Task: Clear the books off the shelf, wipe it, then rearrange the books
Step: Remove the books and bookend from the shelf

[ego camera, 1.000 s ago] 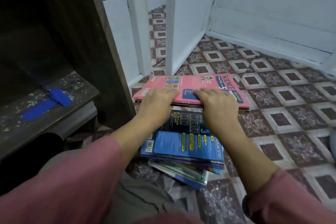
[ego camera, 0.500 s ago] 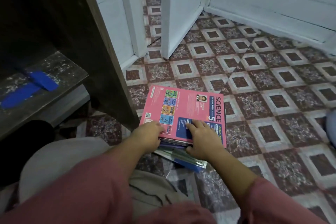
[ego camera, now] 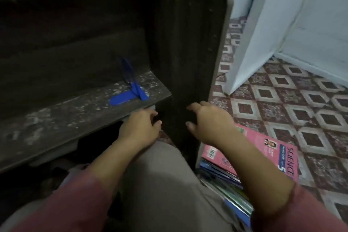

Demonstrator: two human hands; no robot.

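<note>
The dark wooden shelf fills the left; its board is dusty and bare of books, with a blue object lying near its right end. A stack of books topped by a pink Science book lies on the floor at the lower right, beside the shelf's side panel. My left hand hovers just below the board's front edge, fingers loosely curled, holding nothing. My right hand hangs in front of the side panel, fingers spread and empty, above the books.
Patterned red and cream tiles cover the floor to the right. A white door or panel stands behind the shelf's side. My knee in grey trousers is in the lower middle, between my arms.
Both hands have let go of the pink book, which now rests on the floor stack. The hands have lifted toward the shelf, and my view has swung left to it.
</note>
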